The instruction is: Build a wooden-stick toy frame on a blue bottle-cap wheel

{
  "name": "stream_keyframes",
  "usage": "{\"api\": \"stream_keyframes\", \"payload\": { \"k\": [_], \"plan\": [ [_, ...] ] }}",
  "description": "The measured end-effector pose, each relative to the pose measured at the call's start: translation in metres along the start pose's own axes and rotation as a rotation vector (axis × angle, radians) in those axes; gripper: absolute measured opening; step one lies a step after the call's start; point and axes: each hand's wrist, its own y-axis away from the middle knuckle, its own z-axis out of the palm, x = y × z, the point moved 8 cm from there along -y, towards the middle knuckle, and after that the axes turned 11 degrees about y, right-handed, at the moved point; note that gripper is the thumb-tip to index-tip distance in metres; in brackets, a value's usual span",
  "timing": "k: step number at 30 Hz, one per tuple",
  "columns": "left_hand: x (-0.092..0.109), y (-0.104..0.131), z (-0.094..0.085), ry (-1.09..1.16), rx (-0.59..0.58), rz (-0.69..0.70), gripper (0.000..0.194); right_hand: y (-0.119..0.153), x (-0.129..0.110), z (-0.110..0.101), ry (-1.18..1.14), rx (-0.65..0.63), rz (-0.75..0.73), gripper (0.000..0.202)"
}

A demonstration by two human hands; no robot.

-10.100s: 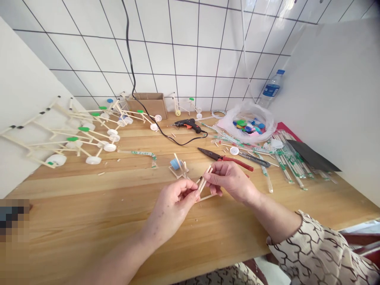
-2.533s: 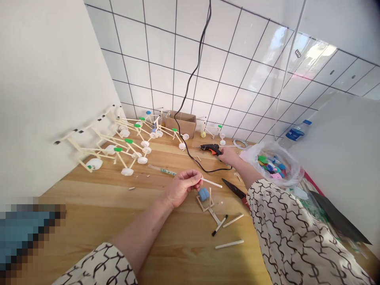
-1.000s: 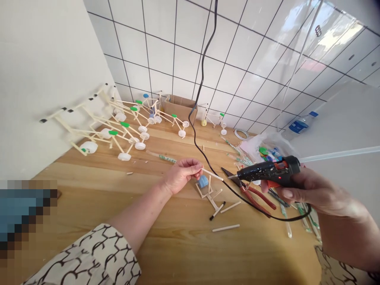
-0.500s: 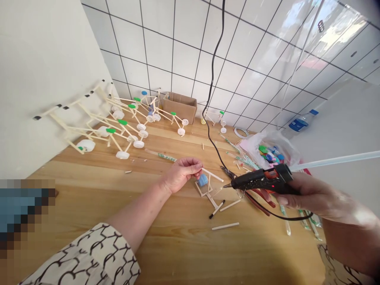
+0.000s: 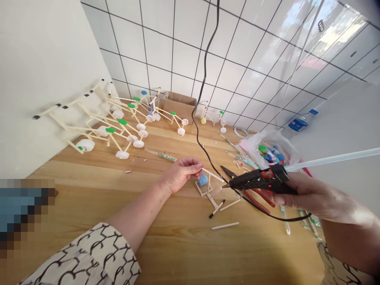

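Observation:
My left hand (image 5: 187, 171) is closed, pinching a thin white stick (image 5: 213, 175) that points right and down. From the right, my right hand (image 5: 308, 192) grips a black hot glue gun (image 5: 258, 180), its red light lit and a long clear glue stick (image 5: 335, 159) out of its back. The nozzle is at the stick's free end; whether they touch I cannot tell. Just beneath lies a small stick frame (image 5: 212, 200) with a blue cap (image 5: 203, 180) and a black-tipped crossbar. Loose white sticks (image 5: 225, 226) rest near it.
Several stick-built tricycle models (image 5: 118, 126) with white wheels stand at the left. A cardboard box (image 5: 179, 107) is by the tiled wall. Red-handled pliers (image 5: 258, 201) lie under the glue gun, whose black cord (image 5: 202, 87) hangs across. A plastic bag of caps (image 5: 270, 152) sits right.
The glue gun has shifted slightly left, its nozzle nearer the stick's end. Its cord has swung left. My left hand stays in place.

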Motion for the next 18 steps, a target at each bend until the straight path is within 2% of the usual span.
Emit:
{"api": "stream_keyframes", "payload": {
  "k": [3,6,11,18],
  "plan": [
    [0.0003,0.0004,0.0001,0.003,0.003,-0.005,0.026,-0.0011,-0.0082,0.0076,0.007,-0.100,-0.057,0.022],
    [-0.0001,0.0002,-0.0001,-0.001,0.005,-0.011,0.026,-0.0020,-0.0087,0.0047,0.006,-0.068,-0.060,0.023],
    [-0.0005,0.0000,-0.0008,-0.009,0.002,-0.004,0.025,-0.0008,-0.0054,0.0070,0.046,-0.105,-0.044,0.024],
    [0.0004,0.0004,0.0001,-0.013,-0.001,-0.001,0.025,-0.0016,-0.0013,0.0005,0.045,-0.073,-0.049,0.023]
  ]
}}
